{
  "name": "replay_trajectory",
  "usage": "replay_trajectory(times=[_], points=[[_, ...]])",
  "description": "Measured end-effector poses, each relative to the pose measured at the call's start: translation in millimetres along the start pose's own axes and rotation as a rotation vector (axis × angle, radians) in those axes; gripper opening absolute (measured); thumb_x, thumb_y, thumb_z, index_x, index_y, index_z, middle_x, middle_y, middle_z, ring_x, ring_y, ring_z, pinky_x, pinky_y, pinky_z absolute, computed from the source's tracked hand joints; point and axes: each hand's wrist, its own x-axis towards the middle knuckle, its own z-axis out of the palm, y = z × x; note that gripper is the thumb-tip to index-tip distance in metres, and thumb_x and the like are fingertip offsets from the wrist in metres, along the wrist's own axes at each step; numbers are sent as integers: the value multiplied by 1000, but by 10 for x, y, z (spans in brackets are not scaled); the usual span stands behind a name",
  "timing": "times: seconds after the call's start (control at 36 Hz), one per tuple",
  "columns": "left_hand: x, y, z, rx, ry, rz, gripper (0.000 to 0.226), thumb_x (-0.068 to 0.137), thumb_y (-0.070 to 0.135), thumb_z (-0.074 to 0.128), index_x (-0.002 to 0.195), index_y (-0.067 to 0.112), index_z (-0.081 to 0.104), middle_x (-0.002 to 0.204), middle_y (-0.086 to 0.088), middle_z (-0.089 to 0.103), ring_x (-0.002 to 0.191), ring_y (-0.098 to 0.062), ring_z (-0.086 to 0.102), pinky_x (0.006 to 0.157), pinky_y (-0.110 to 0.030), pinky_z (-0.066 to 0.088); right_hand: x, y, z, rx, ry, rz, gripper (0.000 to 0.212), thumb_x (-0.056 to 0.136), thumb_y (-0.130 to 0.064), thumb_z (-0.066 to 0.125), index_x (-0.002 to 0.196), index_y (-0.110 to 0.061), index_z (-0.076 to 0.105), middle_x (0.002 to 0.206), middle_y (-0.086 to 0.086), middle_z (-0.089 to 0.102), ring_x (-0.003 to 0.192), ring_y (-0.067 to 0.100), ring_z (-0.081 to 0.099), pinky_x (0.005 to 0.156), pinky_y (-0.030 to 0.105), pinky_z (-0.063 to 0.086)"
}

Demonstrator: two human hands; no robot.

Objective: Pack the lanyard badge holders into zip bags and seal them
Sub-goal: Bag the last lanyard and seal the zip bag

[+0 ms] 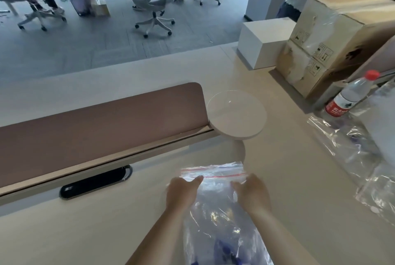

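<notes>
while the zip bag [215,211] lies on the desk [85,232] with badge holders [224,249] at its near end, its red strip [220,176] is best pressed end to end — left hand [183,190] laid flat on it, straight-fingered; right hand [250,192] at its edge, hold unclear.

— What can you see of the person?
— Only two forearms, the left hand [183,188] and the right hand [251,192], all slightly blurred.
— Dressed how?
— Hands and forearms are bare right to the picture's edge. The forearms are slim, the wrists narrow.
</notes>
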Motion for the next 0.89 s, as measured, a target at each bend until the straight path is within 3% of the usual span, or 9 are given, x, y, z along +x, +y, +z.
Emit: replay_trajectory(times=[0.11,0.22,0.36,0.5,0.61,0.72,0.81,0.86,0.89], points=[[36,26,-76,-5,3,3,70,77,59,71,113,1,55,109,-15,64,92,-28,64,63,-27,41,-139,-91,-132,-158,126,-49,25,97,-29,43,108,-15,59,108,6,60,102,28,61,83,34,48],[72,26,-137,42,5,26,71,75,57,73,110,-3,59,112,-21,63,91,-31,65,50,-27,34,-151,-129,-207,-280,199,-144,28,101,-31,39,104,-16,62,105,4,56,100,26,59,78,32,47],[80,37,-164,10,-10,47,54,78,44,76,111,9,51,112,-8,54,88,-24,55,67,-26,41,-105,-231,-256,-176,198,-130,30,99,-42,50,97,-13,58,103,5,54,98,28,58,78,35,47],[88,60,-122,-78,-44,13,54,78,35,78,111,9,44,97,-9,59,87,-30,63,70,-36,54,-22,-233,-163,63,86,-9,35,91,-50,58,89,-16,51,99,9,59,103,31,55,84,40,49],[98,110,-103,-201,-54,-63,54,78,21,79,110,3,40,81,-6,53,72,-25,59,58,-32,50,48,-256,-118,214,15,115,60,83,-50,70,116,-7,45,117,15,57,108,34,59,85,37,46],[114,79,-136,-317,-145,-73,30,77,15,78,91,-9,66,62,-12,57,53,-28,60,44,-28,45,104,-280,-164,333,-38,172,80,77,-50,79,129,-3,40,125,15,59,112,31,61,83,32,46],[97,64,-185,-457,-236,-78,14,75,8,77,72,2,65,58,-12,54,54,-29,58,49,-31,48,137,-222,-217,348,-108,178,84,74,-56,79,127,3,53,110,12,65,94,26,63,71,27,42],[61,84,-219,-531,-298,-69,13,62,6,71,68,5,60,57,-12,51,58,-33,61,59,-46,53,135,-153,-229,362,-142,171,78,72,-60,79,115,3,64,99,10,68,83,24,63,66,27,43],[38,83,-239,-542,-315,-57,12,57,7,64,68,6,60,57,-12,50,58,-34,62,62,-47,51,133,-118,-223,372,-150,160,74,72,-60,79,110,2,66,96,9,69,82,25,65,66,28,45]])
